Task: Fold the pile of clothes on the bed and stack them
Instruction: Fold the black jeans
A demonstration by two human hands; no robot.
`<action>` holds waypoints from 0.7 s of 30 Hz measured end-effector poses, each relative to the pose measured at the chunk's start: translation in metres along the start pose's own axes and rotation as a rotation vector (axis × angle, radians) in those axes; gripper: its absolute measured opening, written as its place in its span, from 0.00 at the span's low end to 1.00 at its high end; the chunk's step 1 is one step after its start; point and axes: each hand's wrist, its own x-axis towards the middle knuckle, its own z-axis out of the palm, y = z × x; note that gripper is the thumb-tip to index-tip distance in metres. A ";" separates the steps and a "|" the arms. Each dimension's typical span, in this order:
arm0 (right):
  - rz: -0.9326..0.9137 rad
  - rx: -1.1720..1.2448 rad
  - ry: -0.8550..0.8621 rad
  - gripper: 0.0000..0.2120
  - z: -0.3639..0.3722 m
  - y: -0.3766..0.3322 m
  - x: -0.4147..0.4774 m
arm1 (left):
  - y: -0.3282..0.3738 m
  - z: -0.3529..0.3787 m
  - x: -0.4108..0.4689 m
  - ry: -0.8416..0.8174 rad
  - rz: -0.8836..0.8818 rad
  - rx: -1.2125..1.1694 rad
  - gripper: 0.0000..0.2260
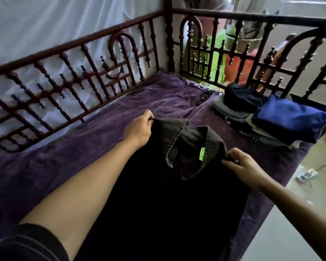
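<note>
white cloth (45, 19): far left and top, hanging behind the rail, creased.
side rail (73, 42): dark reddish turned wood, spindles and one arch, running along the far side from left edge to corner post.
purple bedspread (45, 166): rumpled, reaching from the rail to the near edge; under everything else noted here.
left hand (139, 129): arm stretched forward from a dark sleeve at bottom left; fingers curled, thumb and fingers pinching the shirt's left shoulder edge beside the collar.
black collared shirt (167, 213): centre, spread between both hands; collar end furthest away, body running back toward the viewer over the bedspread; lower part too dark to read.
green label (202, 153): inside the collar, lettering too small to read.
right hand (247, 166): fingers curled, pinching the shirt's right shoulder edge; nearer the viewer than the other hand.
end rail (233, 15): same turned wood, right of the corner post, bright green and red shapes behind it.
stack of folded clothes (239, 104): right of the shirt and well apart from it, near the end rail; dark piece over grey ones.
blue garment (290, 119): folded, topping the stack's right part.
floor (290, 232): pale, far right; small white device (307, 175) with a cable, too blurred to name.
</note>
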 end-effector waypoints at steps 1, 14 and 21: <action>0.055 -0.011 0.001 0.05 -0.010 0.026 0.022 | 0.006 0.033 0.019 -0.042 -0.020 -0.001 0.03; 0.709 -0.331 -0.249 0.13 -0.032 0.283 0.189 | 0.007 0.317 0.101 -0.422 -0.311 0.049 0.07; 0.692 -0.147 -0.134 0.28 -0.010 0.313 0.255 | 0.014 0.404 0.119 -0.613 -0.343 0.080 0.17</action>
